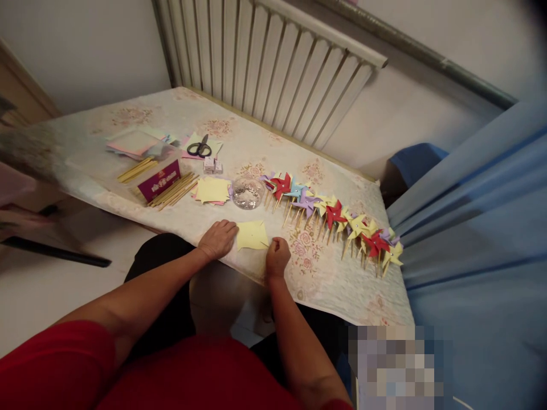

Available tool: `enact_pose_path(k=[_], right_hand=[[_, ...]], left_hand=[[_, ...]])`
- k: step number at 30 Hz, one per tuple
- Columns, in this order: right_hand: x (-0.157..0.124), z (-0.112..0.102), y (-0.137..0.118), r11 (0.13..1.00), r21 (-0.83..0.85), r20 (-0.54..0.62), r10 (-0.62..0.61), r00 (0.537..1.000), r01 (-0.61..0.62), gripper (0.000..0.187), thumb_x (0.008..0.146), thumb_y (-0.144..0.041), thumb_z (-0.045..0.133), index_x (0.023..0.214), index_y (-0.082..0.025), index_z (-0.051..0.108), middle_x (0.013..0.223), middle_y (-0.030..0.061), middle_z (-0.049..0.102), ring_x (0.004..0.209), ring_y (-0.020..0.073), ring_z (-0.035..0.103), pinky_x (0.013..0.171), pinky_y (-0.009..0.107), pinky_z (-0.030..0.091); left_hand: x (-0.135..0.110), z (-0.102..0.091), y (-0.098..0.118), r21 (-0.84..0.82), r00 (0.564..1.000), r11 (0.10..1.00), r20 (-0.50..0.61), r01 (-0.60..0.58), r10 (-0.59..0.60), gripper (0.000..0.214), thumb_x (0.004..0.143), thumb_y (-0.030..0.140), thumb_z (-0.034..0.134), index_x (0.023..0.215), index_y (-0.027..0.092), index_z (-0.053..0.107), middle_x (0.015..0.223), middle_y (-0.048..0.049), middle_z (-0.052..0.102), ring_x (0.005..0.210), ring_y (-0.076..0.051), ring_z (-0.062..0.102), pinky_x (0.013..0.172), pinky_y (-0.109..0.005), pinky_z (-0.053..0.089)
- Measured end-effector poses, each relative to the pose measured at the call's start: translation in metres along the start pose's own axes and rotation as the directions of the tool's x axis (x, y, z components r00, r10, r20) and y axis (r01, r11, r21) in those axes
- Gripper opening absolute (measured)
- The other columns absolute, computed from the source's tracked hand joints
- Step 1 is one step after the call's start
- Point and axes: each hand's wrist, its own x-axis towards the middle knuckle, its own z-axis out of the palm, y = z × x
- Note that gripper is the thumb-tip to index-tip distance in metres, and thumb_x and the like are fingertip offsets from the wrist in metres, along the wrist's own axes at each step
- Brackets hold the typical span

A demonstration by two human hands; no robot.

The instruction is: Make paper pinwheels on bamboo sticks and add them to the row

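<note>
Red shirt [188, 376], bottom of frame. Yellow paper [252, 235], near-square, no clear long axis: on counter [256, 145] mid-frame, between the hands. Left hand [219, 239] palm-down, fingers loosely extended at left edge; right hand [277, 259] curled at right edge, can't tell if pinching.

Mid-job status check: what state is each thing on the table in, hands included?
Left hand, touching the yellow sheet's left edge
Right hand, curled at its right edge
Yellow sheet, spread out, slit at corners
Scissors, look closed
Clear dish, open, small bits inside
Pinwheels, assembled, in a row
Wooden sticks, lying in a bunch
</note>
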Motion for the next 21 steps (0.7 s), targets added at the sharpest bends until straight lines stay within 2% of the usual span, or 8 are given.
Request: enact_pose_path(k=[4,7,10,14,16,19,20,21], right_hand=[[-0.002,-0.010,-0.005,0.985,0.102,0.016,0.139,0.990,-0.140,0.021,0.078,-0.027,0.045,0.082,-0.018,0.064,0.074,0.0024,0.065,0.068,0.0167,0.055,0.069,0.028,0.045],[-0.004,-0.035,-0.009,0.915,0.241,0.068,0.316,0.946,-0.323,0.025,0.073,-0.033,0.050,0.084,-0.016,0.065,0.063,-0.0014,0.060,0.058,0.0152,0.052,0.057,0.027,0.041],[-0.001,-0.083,-0.011,0.853,0.357,0.018,0.402,0.916,-0.381,0.032,0.067,-0.038,0.059,0.089,-0.016,0.065,0.056,-0.0063,0.053,0.050,0.0120,0.045,0.050,0.024,0.035],[0.015,-0.178,-0.018,0.862,0.441,-0.317,0.409,0.856,-0.249,0.033,0.062,-0.035,0.064,0.091,-0.019,0.060,0.064,-0.0058,0.054,0.050,0.0098,0.043,0.048,0.023,0.033],[0.022,-0.232,-0.027,0.885,0.455,-0.542,0.367,0.756,-0.103,0.030,0.059,-0.030,0.063,0.088,-0.023,0.055,0.067,-0.0053,0.050,0.050,0.0103,0.041,0.047,0.023,0.030],[0.027,-0.296,-0.048,0.910,0.373,-0.883,0.289,0.369,0.180,0.028,0.056,-0.023,0.056,0.082,-0.030,0.047,0.066,-0.0040,0.041,0.049,0.0139,0.037,0.043,0.025,0.022],[0.027,-0.308,-0.055,0.913,0.342,-0.919,0.275,0.282,0.223,0.028,0.056,-0.022,0.055,0.080,-0.031,0.044,0.065,-0.0032,0.039,0.048,0.0149,0.035,0.043,0.025,0.018],[0.027,-0.314,-0.062,0.914,0.332,-0.921,0.260,0.288,0.234,0.028,0.056,-0.021,0.055,0.080,-0.032,0.044,0.065,-0.0022,0.039,0.049,0.0165,0.035,0.043,0.025,0.017]], left_hand=[[0.001,-0.001,0.001,0.012,1.000,1.000,0.003,0.019,-0.019,0.029,0.091,0.017,0.046,0.111,0.015,0.066,0.113,-0.0154,0.065,0.103,-0.030,0.052,0.087,-0.045,0.042],[0.001,0.000,0.000,0.010,1.000,1.000,0.000,0.027,-0.027,0.028,0.091,0.017,0.046,0.110,0.015,0.066,0.113,-0.0151,0.065,0.103,-0.030,0.053,0.087,-0.045,0.042],[0.001,0.002,-0.001,0.002,1.000,1.000,-0.008,0.026,-0.026,0.026,0.091,0.017,0.047,0.108,0.015,0.066,0.114,-0.0145,0.065,0.104,-0.030,0.053,0.088,-0.044,0.042],[0.001,0.002,-0.001,-0.012,1.000,1.000,-0.013,0.023,-0.023,0.025,0.091,0.017,0.047,0.106,0.014,0.066,0.112,-0.0152,0.065,0.103,-0.030,0.052,0.087,-0.045,0.042],[0.002,0.000,0.000,-0.018,1.000,1.000,-0.012,0.023,-0.023,0.025,0.090,0.016,0.046,0.105,0.014,0.066,0.110,-0.0157,0.065,0.102,-0.030,0.052,0.086,-0.045,0.042],[0.002,-0.002,0.001,-0.027,1.000,0.999,-0.005,0.026,-0.026,0.025,0.089,0.015,0.047,0.104,0.014,0.066,0.109,-0.0158,0.065,0.101,-0.030,0.052,0.085,-0.045,0.042],[0.002,-0.003,0.001,-0.030,1.000,0.999,-0.005,0.029,-0.029,0.025,0.089,0.015,0.046,0.104,0.014,0.066,0.109,-0.0158,0.065,0.101,-0.030,0.052,0.085,-0.045,0.042],[0.002,-0.003,0.001,-0.034,0.999,0.999,-0.005,0.032,-0.032,0.025,0.089,0.015,0.046,0.104,0.015,0.066,0.109,-0.0156,0.065,0.101,-0.030,0.052,0.084,-0.044,0.042]])
